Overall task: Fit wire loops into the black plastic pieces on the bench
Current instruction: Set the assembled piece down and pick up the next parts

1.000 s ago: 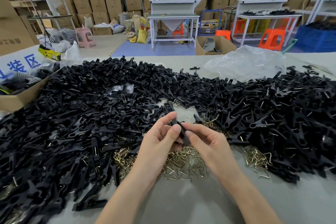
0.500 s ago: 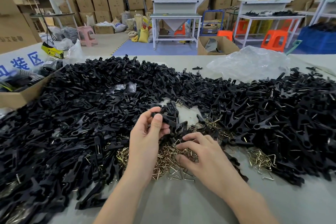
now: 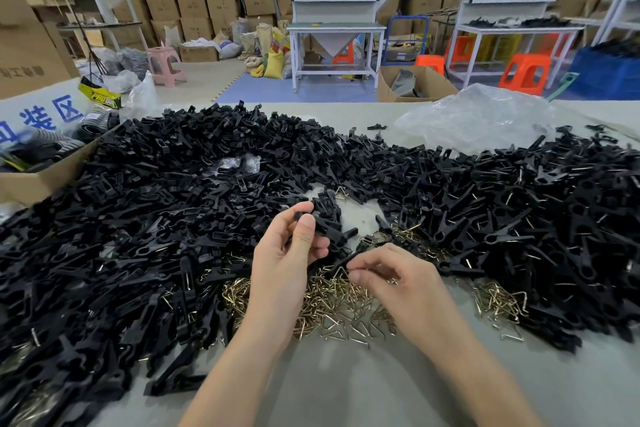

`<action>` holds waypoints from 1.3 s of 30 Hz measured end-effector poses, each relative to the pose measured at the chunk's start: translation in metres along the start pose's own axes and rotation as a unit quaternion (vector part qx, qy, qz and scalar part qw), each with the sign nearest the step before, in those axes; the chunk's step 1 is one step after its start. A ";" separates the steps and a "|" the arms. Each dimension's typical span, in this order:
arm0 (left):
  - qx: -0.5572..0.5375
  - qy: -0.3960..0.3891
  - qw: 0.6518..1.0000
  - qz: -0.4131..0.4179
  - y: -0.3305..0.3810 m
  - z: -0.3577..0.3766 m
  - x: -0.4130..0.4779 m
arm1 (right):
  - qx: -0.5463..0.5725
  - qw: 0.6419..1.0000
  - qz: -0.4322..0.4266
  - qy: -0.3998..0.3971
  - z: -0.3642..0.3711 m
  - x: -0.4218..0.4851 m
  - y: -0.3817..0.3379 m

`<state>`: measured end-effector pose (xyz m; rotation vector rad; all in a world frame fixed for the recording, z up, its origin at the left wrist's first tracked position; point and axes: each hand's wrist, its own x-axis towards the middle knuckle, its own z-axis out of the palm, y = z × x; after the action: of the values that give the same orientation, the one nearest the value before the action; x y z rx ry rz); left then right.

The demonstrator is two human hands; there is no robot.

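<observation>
Black piece (image 3: 329, 229) in left hand (image 3: 285, 255), right hand (image 3: 398, 282) pinching wire loop (image 3: 341, 270)

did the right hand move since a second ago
Yes: right hand parted from the left hand, dropping nearer onto the far edge of the wire loop pile.

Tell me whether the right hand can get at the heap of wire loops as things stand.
Probably yes: the right hand sits just over the heap of wire loops, which lies uncovered on the bench, with nothing between them.
</observation>
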<state>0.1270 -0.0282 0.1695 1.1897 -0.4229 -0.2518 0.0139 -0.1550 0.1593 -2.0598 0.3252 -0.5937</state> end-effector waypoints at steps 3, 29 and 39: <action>0.004 0.000 1.000 -0.001 0.000 0.000 0.000 | 0.046 0.999 0.026 -0.015 -0.001 0.001 0.002; 0.012 -0.023 0.999 -0.022 0.005 0.000 -0.004 | 0.165 0.984 0.051 -0.033 -0.002 0.005 0.001; 0.033 -0.064 0.997 -0.018 0.007 0.004 -0.006 | 0.295 0.950 0.092 0.051 -0.011 0.007 -0.001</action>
<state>0.1200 -0.0270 0.1761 1.2514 -0.5241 -0.3486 0.0135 -0.1659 0.1668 -1.4109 0.3455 -0.5964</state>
